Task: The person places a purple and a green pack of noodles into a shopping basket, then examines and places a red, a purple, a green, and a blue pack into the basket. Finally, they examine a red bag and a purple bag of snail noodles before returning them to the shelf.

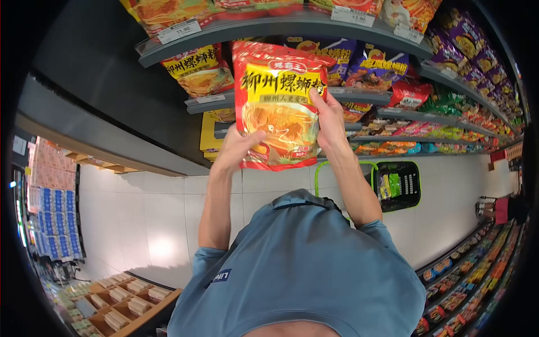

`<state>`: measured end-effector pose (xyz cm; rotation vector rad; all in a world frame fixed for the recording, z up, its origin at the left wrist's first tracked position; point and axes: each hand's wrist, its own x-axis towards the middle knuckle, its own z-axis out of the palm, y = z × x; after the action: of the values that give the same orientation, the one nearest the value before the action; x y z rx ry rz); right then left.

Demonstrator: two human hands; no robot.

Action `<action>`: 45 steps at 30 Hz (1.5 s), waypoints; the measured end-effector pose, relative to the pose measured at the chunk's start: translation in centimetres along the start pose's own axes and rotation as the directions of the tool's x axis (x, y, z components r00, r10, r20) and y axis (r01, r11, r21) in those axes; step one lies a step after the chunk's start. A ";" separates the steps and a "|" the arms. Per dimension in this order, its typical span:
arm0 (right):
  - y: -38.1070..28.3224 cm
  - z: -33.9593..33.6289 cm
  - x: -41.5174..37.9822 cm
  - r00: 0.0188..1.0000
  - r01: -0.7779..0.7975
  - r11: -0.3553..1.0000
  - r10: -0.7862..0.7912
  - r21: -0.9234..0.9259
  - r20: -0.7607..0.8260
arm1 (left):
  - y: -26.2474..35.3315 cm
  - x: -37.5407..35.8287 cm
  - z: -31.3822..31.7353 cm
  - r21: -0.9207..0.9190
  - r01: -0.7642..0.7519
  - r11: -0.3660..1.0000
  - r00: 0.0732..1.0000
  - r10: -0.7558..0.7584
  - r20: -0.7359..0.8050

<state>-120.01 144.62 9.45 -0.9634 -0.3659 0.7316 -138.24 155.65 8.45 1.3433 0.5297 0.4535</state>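
Note:
Between my two hands is a red and yellow bag of instant rice noodles [279, 121], its printed front facing me and nearly upright. My left hand [238, 147] grips the lower left edge, thumb across the front. At the upper right edge, my right hand [330, 118] pinches the bag, thumb on the front; the fingers behind are hidden. A matching noodle bag [199, 73] sits on the shelf just behind, to the left. Purple noodle bags [377, 67] stand on the same shelf to the right, partly covered by the held bag.
Grey shelf edges [275, 29] with price tags curve ahead, stocked with packets. A black shopping basket [414, 199] with a green handle and a green packet inside stands on the tiled floor [163, 213] to the right. Wooden display boxes [126, 303] are lower left; another person [499, 210] is far right.

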 end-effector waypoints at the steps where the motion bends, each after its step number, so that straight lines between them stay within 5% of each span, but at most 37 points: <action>1: 0.0 -0.4 -0.5 1.000 -0.003 1.000 0.003 0.005 -0.019 | -0.4 -0.7 0.9 -0.074 0.059 0.995 0.998 -0.058 0.011; 5: -0.6 -1.7 -3.0 0.981 -0.091 0.996 0.092 -0.016 0.170 | -2.1 -1.7 2.6 -0.305 0.010 0.952 1.000 -0.018 -0.026; 8: 0.6 -3.3 -5.1 0.944 -0.111 0.944 0.198 -0.312 0.263 | -2.0 -2.1 3.1 -0.361 -0.007 0.933 0.998 -0.017 -0.063; 11: 0.8 -3.7 -6.1 0.923 -0.215 0.933 0.290 -0.288 0.252 | -1.8 -2.3 2.8 -0.343 0.072 0.937 0.994 -0.095 -0.052; 45: 0.4 -3.7 -7.8 0.967 -0.167 0.930 0.219 -0.327 0.128 | -4.0 -1.9 3.3 -0.435 0.171 0.884 0.984 -0.180 0.020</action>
<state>-123.48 136.97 7.38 -1.2575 -0.5474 0.9550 -137.72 151.26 5.18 0.8517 0.5246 0.4073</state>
